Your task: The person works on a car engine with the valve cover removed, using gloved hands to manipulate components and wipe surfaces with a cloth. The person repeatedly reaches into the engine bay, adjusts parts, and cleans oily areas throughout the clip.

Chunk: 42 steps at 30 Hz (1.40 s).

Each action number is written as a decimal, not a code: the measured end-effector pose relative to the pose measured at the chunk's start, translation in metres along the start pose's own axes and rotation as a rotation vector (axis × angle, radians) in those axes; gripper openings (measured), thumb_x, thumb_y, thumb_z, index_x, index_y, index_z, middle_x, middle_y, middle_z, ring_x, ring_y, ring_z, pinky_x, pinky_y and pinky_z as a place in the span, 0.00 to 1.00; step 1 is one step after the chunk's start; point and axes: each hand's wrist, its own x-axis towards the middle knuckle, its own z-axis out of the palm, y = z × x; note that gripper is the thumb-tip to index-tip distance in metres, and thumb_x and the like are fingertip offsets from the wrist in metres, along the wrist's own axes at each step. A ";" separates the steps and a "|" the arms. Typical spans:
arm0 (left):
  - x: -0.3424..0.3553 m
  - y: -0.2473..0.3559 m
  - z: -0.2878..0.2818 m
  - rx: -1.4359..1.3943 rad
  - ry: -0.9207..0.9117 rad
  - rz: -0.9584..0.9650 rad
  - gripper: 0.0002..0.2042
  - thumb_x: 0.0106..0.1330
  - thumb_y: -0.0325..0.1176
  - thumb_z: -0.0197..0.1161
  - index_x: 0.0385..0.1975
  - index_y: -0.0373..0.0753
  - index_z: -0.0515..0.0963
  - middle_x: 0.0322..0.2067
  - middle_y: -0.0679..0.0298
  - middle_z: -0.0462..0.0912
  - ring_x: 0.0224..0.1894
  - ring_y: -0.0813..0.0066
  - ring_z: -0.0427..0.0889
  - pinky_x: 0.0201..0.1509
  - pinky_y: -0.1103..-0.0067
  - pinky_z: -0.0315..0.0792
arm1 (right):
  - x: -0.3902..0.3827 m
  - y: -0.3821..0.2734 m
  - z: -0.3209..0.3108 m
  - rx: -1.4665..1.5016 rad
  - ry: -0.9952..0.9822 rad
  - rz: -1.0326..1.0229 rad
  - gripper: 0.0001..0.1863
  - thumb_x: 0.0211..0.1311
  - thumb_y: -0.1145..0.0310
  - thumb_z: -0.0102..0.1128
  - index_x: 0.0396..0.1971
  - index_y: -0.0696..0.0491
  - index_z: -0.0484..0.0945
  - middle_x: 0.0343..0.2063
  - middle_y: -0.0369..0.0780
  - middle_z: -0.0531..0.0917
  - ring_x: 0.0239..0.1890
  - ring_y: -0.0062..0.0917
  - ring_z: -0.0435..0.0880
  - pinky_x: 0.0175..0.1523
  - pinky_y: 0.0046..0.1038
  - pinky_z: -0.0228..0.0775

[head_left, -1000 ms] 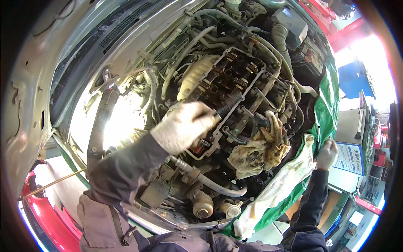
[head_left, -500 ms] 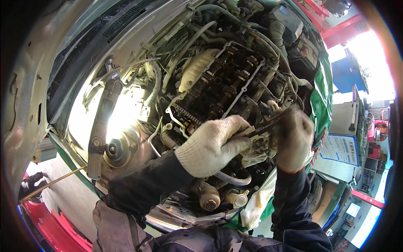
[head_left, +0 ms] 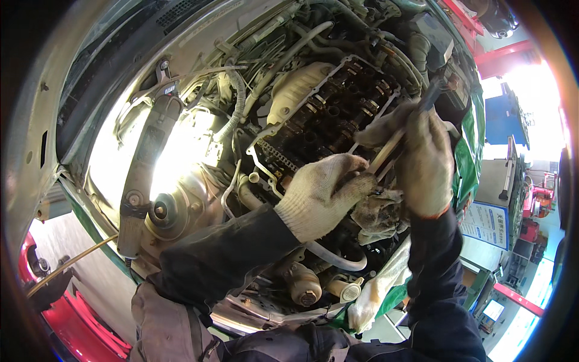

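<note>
My left hand (head_left: 329,194), in a knitted off-white work glove, is closed in a pinch on the lower end of a slim pale strip (head_left: 388,151). The strip slants up to my right hand (head_left: 427,163), gloved alike and blurred by motion. A dark slim piece (head_left: 430,95) sticks up past the right fingertips; its kind is too smeared to tell. Both hands are over the near right side of an engine whose top lies uncovered, showing the dark oily camshaft area (head_left: 338,114) and a timing chain (head_left: 276,154). A crumpled dirty rag (head_left: 379,216) lies just under my hands.
A lit work lamp (head_left: 145,163) hangs at the left of the engine bay. A white cloth (head_left: 380,286) and a green cover (head_left: 469,160) lie along the right edge. Near me are reservoir caps (head_left: 347,291). A blue-edged printed sheet (head_left: 485,224) stands beyond the car.
My right hand has risen, and the dark piece now points up and away instead of lying across toward the left hand. A pale strip shows between the hands. The whole view shifted slightly.
</note>
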 end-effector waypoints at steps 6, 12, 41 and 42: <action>-0.002 -0.020 0.000 0.889 -0.117 0.146 0.16 0.77 0.44 0.64 0.33 0.38 0.82 0.30 0.54 0.86 0.30 0.54 0.87 0.36 0.63 0.82 | 0.123 -0.006 -0.040 -1.053 -0.231 -0.396 0.20 0.87 0.57 0.48 0.54 0.59 0.82 0.29 0.39 0.84 0.31 0.28 0.84 0.39 0.30 0.78; -0.010 -0.045 0.008 1.151 -0.445 0.089 0.06 0.66 0.35 0.63 0.30 0.42 0.84 0.28 0.57 0.89 0.30 0.57 0.91 0.32 0.63 0.82 | 0.239 0.063 -0.057 -1.732 -0.346 -0.356 0.26 0.78 0.46 0.57 0.49 0.57 0.87 0.33 0.46 0.88 0.41 0.45 0.88 0.54 0.44 0.78; -0.024 -0.067 0.020 1.195 -0.571 -0.045 0.05 0.65 0.34 0.64 0.30 0.43 0.85 0.25 0.63 0.89 0.30 0.64 0.91 0.32 0.66 0.79 | 0.359 0.129 -0.046 -2.469 -0.709 -0.249 0.30 0.66 0.36 0.68 0.47 0.50 0.89 0.38 0.42 0.90 0.44 0.40 0.90 0.49 0.45 0.80; -0.024 -0.067 0.020 1.191 -0.583 -0.054 0.05 0.65 0.34 0.64 0.30 0.43 0.85 0.25 0.63 0.89 0.30 0.64 0.91 0.32 0.66 0.79 | 0.362 0.131 -0.049 -2.492 -0.722 -0.278 0.31 0.67 0.36 0.68 0.47 0.51 0.89 0.38 0.42 0.91 0.42 0.41 0.90 0.47 0.45 0.82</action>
